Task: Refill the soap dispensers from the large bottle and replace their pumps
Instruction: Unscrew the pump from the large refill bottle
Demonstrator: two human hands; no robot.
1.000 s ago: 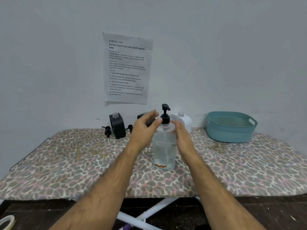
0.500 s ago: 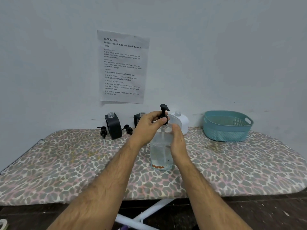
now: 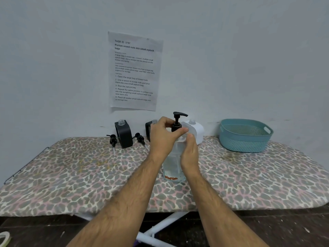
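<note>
1 lg bottle (image 3: 173, 164), L hand (image 3: 162, 139) fingers pinching pump collar (image 3: 176, 127), R hand (image 3: 189, 154) fingers gripping bottle, 3 dispensers, 2 loose pumps

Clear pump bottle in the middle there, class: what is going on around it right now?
A person steadies the large clear bottle with the right hand while the left hand grips the collar of its black pump. Behind stand two black dispensers and a white one, necks open, with two removed pumps lying on the board.

Teal plastic basket (image 3: 245, 135) stands at the back right of the leopard-print ironing board (image 3: 71, 175). Printed instruction sheet (image 3: 134, 71) is fixed to the wall behind. Tape roll (image 3: 4, 237) lies on the floor, lower left.
</note>
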